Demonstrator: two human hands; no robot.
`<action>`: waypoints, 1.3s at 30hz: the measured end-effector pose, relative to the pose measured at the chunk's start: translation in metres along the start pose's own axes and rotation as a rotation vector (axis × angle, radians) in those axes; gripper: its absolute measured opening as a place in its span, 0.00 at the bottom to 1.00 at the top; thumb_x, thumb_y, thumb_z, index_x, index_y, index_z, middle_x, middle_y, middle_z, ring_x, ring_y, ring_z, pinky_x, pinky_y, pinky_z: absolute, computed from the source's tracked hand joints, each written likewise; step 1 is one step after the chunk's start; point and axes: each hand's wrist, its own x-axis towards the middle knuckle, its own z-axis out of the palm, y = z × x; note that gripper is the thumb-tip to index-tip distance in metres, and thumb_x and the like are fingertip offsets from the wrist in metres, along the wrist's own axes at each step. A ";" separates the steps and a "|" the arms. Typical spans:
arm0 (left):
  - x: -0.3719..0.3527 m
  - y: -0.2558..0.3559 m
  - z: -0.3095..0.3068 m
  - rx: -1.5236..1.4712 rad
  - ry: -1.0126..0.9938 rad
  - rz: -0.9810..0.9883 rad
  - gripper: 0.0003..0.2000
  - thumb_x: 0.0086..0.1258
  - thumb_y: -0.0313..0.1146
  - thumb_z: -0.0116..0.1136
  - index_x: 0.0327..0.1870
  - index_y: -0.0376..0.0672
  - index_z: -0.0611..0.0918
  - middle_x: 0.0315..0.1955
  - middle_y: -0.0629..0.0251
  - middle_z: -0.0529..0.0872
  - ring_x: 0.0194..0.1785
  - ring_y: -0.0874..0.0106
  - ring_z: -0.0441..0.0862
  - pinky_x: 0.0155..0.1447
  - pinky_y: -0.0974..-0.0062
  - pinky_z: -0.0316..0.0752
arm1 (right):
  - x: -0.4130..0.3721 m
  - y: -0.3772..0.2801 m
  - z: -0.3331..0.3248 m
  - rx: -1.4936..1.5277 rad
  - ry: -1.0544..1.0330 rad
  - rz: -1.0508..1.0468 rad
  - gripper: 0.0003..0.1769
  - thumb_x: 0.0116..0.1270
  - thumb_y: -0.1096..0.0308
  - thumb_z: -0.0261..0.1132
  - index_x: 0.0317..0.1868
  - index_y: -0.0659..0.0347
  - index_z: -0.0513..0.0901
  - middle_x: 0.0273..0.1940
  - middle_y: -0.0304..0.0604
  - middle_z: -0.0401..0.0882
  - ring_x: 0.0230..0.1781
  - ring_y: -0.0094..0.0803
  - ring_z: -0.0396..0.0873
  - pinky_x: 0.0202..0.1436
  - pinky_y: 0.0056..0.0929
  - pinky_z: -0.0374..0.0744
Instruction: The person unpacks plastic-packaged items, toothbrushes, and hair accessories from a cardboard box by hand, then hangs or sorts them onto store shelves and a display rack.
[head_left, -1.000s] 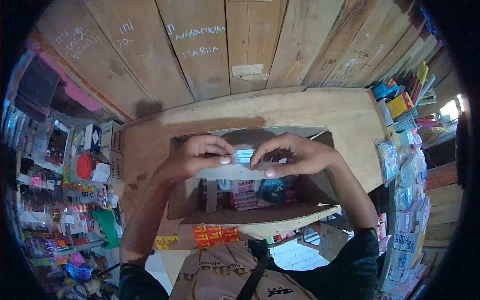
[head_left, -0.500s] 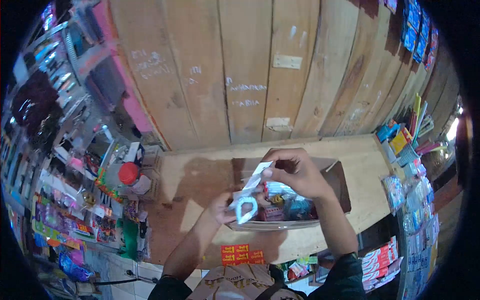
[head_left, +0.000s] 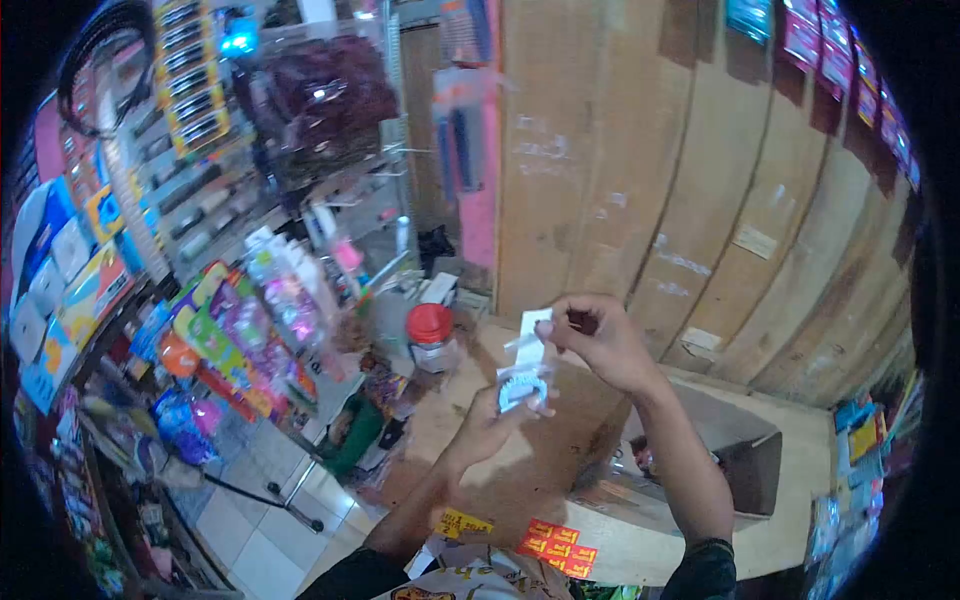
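Note:
A small clear packet with a white card and a light blue ring-shaped item [head_left: 522, 388] is held up between both hands above the wooden counter. My left hand [head_left: 490, 428] grips its lower part near the blue item. The white card [head_left: 534, 334] at the top is pinched between thumb and fingers of my right hand [head_left: 602, 342]. Below my right forearm, an open cardboard box [head_left: 752, 450] stands on the counter, its contents partly hidden by the arm.
A jar with a red lid [head_left: 430, 325] stands at the counter's back left. Hanging packaged goods [head_left: 240, 340] crowd the left side. A plank wall [head_left: 590, 150] rises behind the counter. Red and yellow stickers [head_left: 558, 547] lie at its front edge. More packets hang at right.
The view has turned left, so the box now appears farther right and more shelves show. Both hands still hold the packet, which is now more upright and away from above the box.

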 end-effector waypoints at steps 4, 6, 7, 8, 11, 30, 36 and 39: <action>0.007 0.019 -0.053 0.102 0.251 0.082 0.15 0.75 0.28 0.52 0.60 0.35 0.74 0.49 0.57 0.84 0.43 0.68 0.86 0.50 0.70 0.80 | 0.066 0.005 0.048 0.068 -0.067 -0.071 0.08 0.68 0.65 0.66 0.38 0.61 0.84 0.31 0.31 0.79 0.33 0.18 0.74 0.39 0.20 0.71; 0.019 0.030 -0.073 0.048 0.362 0.115 0.15 0.75 0.29 0.51 0.60 0.35 0.73 0.49 0.56 0.84 0.45 0.66 0.86 0.51 0.68 0.79 | 0.101 0.006 0.068 0.160 -0.082 -0.102 0.08 0.69 0.65 0.65 0.38 0.61 0.84 0.32 0.31 0.80 0.33 0.19 0.74 0.39 0.21 0.71; 0.025 0.035 -0.081 0.021 0.415 0.131 0.15 0.75 0.30 0.51 0.60 0.35 0.73 0.50 0.56 0.84 0.46 0.66 0.85 0.51 0.67 0.79 | 0.119 0.007 0.077 0.207 -0.086 -0.116 0.09 0.69 0.65 0.65 0.39 0.61 0.85 0.32 0.31 0.80 0.33 0.19 0.74 0.39 0.21 0.72; 0.031 0.041 -0.089 -0.046 0.455 0.111 0.15 0.75 0.30 0.51 0.60 0.35 0.73 0.51 0.55 0.84 0.49 0.64 0.84 0.54 0.66 0.78 | 0.139 0.010 0.086 0.234 -0.073 -0.115 0.09 0.69 0.65 0.64 0.39 0.62 0.85 0.32 0.32 0.80 0.33 0.19 0.74 0.39 0.21 0.72; 0.047 0.050 -0.110 -0.290 0.527 0.108 0.15 0.74 0.30 0.50 0.59 0.36 0.73 0.54 0.53 0.82 0.57 0.60 0.81 0.61 0.62 0.74 | 0.192 0.022 0.111 0.293 -0.009 -0.120 0.09 0.69 0.66 0.64 0.40 0.63 0.85 0.31 0.33 0.80 0.31 0.19 0.74 0.37 0.21 0.72; 0.078 0.039 -0.132 -0.462 0.765 0.398 0.16 0.68 0.21 0.49 0.55 0.31 0.67 0.48 0.50 0.77 0.60 0.50 0.77 0.70 0.55 0.69 | 0.263 0.044 0.144 0.158 -0.006 -0.281 0.12 0.70 0.63 0.63 0.40 0.64 0.86 0.30 0.34 0.80 0.30 0.20 0.74 0.34 0.24 0.72; 0.080 0.027 -0.147 -0.532 0.722 0.456 0.17 0.69 0.24 0.52 0.56 0.32 0.66 0.53 0.48 0.75 0.60 0.50 0.77 0.70 0.54 0.69 | 0.271 0.047 0.149 0.217 -0.001 -0.265 0.10 0.66 0.70 0.62 0.40 0.68 0.85 0.31 0.37 0.81 0.32 0.22 0.74 0.38 0.25 0.73; 0.084 0.017 -0.158 -0.573 0.725 0.433 0.18 0.70 0.26 0.53 0.59 0.35 0.66 0.56 0.48 0.75 0.61 0.51 0.77 0.70 0.55 0.68 | 0.280 0.053 0.158 0.205 -0.018 -0.266 0.09 0.66 0.71 0.63 0.41 0.68 0.85 0.32 0.38 0.82 0.33 0.23 0.75 0.39 0.25 0.73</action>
